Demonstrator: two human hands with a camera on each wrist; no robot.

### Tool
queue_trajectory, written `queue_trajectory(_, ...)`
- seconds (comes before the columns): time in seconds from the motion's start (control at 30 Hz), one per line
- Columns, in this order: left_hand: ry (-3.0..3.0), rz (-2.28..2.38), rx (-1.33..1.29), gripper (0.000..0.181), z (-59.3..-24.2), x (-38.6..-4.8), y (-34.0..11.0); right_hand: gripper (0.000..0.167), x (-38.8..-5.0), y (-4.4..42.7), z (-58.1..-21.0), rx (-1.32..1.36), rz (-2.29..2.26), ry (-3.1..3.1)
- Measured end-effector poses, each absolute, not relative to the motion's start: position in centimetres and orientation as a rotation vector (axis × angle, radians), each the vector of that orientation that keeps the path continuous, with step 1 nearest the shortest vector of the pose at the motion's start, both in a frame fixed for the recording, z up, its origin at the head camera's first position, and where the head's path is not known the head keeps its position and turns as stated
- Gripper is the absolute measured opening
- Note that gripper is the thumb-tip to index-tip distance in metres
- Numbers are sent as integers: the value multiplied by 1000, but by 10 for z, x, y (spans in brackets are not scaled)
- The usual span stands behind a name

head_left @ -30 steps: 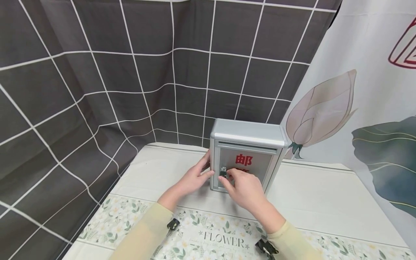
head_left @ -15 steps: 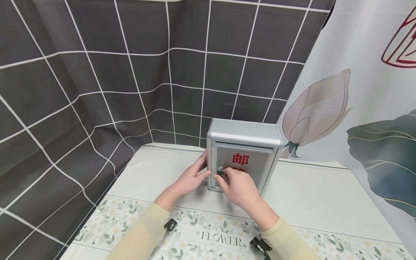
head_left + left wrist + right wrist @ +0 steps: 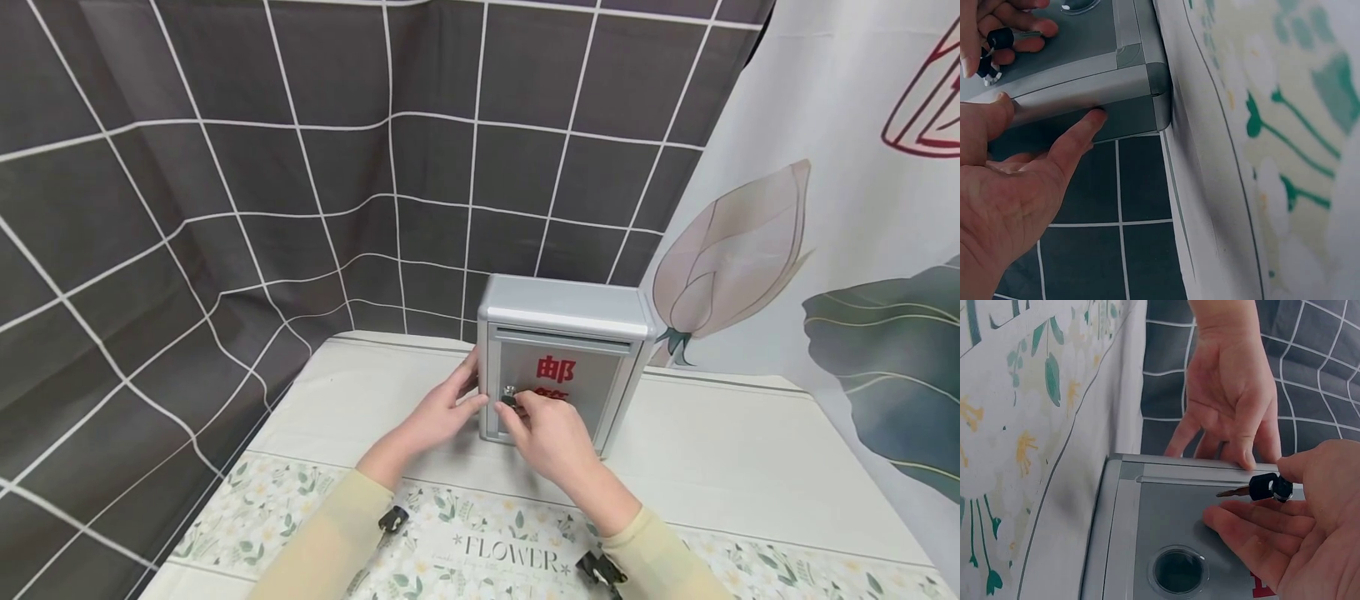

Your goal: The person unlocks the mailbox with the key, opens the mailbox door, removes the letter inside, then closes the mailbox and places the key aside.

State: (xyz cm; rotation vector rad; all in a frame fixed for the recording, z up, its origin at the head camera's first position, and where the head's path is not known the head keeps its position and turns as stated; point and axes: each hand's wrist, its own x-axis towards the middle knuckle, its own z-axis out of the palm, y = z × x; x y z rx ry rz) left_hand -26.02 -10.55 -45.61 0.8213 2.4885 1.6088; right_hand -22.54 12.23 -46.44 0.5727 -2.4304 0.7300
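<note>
Head view: upright near the back of the table, a silver mailbox (image 3: 596, 375), door toward the person, ahead of both forearms and in touch with the left hand. At the box's left side, the left hand (image 3: 435, 410), neither clenched nor clasping: fingers extended along the side wall, thumb against the front frame. Before the lower left part of the door, the right hand (image 3: 557, 433), thumb and fingers pinching black-headed keys (image 3: 1264, 486) at the lock (image 3: 509, 390). In the right wrist view, one key blade bare, pointing toward the bottom of the box, just beside the right fingertips. Insertion of another blade in the lock: impossible to tell. Lower on the door, near those fingertips, a round window (image 3: 1179, 572). Higher up, red characters (image 3: 556, 368), partly covered by the right hand, beneath a horizontal slot (image 3: 561, 340). Under the box, a pale tablecloth (image 3: 750, 450), with a floral band nearer the person. Behind, a dark curtain (image 3: 300, 171) with white grid lines; to the right, a pale hanging (image 3: 825, 100) with a printed bud.
</note>
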Motion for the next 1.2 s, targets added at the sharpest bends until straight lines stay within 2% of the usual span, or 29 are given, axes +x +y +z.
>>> queue_trajectory(0.53,2500,1602,822,85,-457,-261,-106,36,-234,121,-482,552,825,-2413)
queue_trajectory(0.73,2486,1602,818,85,-456,-261,-106,46,-234,120,-484,527,866,-2413)
queue_trajectory(0.87,2480,1612,819,84,-456,-260,-107,48,-225,118,-472,548,916,-2416)
queue_trajectory(1.03,2486,1617,816,84,-457,-260,-107,40,-207,113,-443,503,1039,-2520)
queue_trajectory(1.2,2470,1627,828,84,-455,-260,-107,37,-204,113,-437,404,1193,-2617)
